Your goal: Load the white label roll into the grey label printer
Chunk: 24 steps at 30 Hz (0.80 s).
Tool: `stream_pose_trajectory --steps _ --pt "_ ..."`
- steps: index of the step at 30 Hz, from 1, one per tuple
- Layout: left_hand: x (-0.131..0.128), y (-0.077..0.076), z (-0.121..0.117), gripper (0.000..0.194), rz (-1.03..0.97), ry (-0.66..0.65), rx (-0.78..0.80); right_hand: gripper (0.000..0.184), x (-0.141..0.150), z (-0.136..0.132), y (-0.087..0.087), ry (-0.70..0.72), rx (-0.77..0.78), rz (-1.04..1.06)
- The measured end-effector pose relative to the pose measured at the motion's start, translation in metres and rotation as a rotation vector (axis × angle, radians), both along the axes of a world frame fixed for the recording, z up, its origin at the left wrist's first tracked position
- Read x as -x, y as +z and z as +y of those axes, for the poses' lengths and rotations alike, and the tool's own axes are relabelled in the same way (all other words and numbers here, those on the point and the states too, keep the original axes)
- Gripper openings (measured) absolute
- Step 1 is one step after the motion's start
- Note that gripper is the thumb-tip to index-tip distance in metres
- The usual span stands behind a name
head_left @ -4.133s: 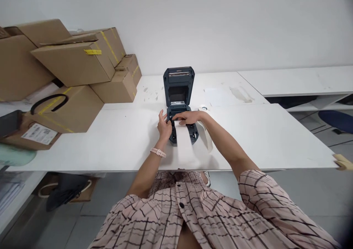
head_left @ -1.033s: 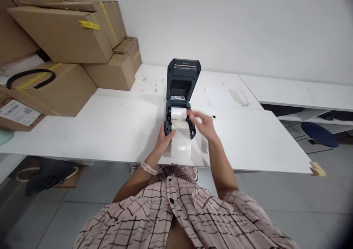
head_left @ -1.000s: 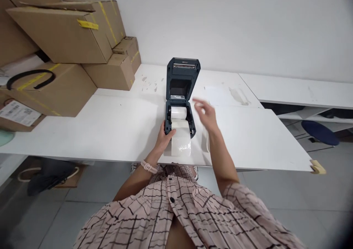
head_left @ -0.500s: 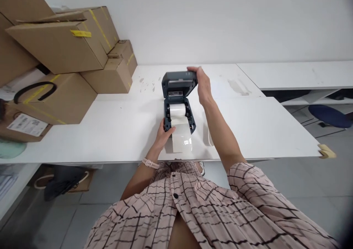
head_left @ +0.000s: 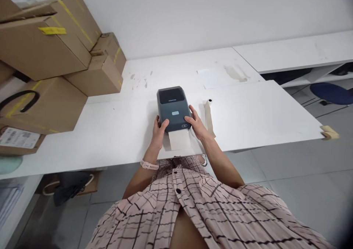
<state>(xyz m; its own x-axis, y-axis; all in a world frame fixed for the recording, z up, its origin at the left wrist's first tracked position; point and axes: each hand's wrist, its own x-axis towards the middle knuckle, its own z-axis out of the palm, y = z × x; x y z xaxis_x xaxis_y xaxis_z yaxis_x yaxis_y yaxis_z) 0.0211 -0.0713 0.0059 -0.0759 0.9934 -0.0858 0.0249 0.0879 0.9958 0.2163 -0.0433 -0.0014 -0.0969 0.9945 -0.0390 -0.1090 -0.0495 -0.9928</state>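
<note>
A dark blue-grey label printer (head_left: pixel 174 110) sits on the white table with its lid closed. A strip of white label paper (head_left: pixel 179 140) sticks out of its front toward the table edge. My left hand (head_left: pixel 159 132) grips the printer's front left corner, thumb on top of the lid. At the front right corner, my right hand (head_left: pixel 197 124) holds it likewise, thumb on the lid and fingers along the side. The label roll inside is hidden by the lid. Right of the printer lies a small roll with a loose paper strip (head_left: pixel 209 119).
Cardboard boxes (head_left: pixel 52 46) are piled on the left of the table, one carrying a black curved band (head_left: pixel 20 96). A white sheet (head_left: pixel 207 78) lies toward the back of the white table (head_left: pixel 248 113). A blue stool (head_left: pixel 332 93) stands at the right.
The printer's lid, upright a second ago, was swung down by my right hand and is now closed over the roll. My right hand moved from the lid's top edge to the front right corner.
</note>
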Motion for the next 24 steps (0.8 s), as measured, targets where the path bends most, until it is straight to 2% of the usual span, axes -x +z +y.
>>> stream_pose_trajectory --steps 3,9,13,15,16,17,20,24 --pt "-0.003 0.005 0.001 0.088 -0.101 0.019 0.028 0.101 -0.001 0.000 -0.001 -0.004 -0.048 -0.044" --pt "-0.005 0.007 -0.001 0.084 -0.108 0.067 -0.035 0.101 0.001 0.000 -0.010 -0.039 -0.136 -0.115" --pt "-0.013 -0.007 -0.035 0.089 -0.037 0.152 0.016 0.103 0.001 0.000 -0.012 -0.017 -0.114 -0.134" --pt "-0.018 -0.014 -0.058 0.084 0.003 0.180 0.079 0.103 0.002 0.001 -0.012 -0.033 -0.102 -0.084" --pt "-0.020 -0.016 -0.067 0.076 0.007 0.157 0.131 0.102 0.003 0.001 -0.013 -0.042 -0.101 -0.065" --pt "-0.022 -0.015 -0.073 0.069 -0.013 0.075 0.209 0.100 0.003 0.002 -0.014 -0.050 -0.101 -0.057" --pt "-0.027 -0.001 -0.077 0.059 -0.136 -0.139 0.380 0.094 0.004 0.002 -0.015 -0.056 -0.103 -0.053" --pt "-0.032 0.023 -0.071 0.057 -0.259 -0.135 0.316 0.094 0.004 0.001 -0.013 -0.056 -0.113 -0.059"
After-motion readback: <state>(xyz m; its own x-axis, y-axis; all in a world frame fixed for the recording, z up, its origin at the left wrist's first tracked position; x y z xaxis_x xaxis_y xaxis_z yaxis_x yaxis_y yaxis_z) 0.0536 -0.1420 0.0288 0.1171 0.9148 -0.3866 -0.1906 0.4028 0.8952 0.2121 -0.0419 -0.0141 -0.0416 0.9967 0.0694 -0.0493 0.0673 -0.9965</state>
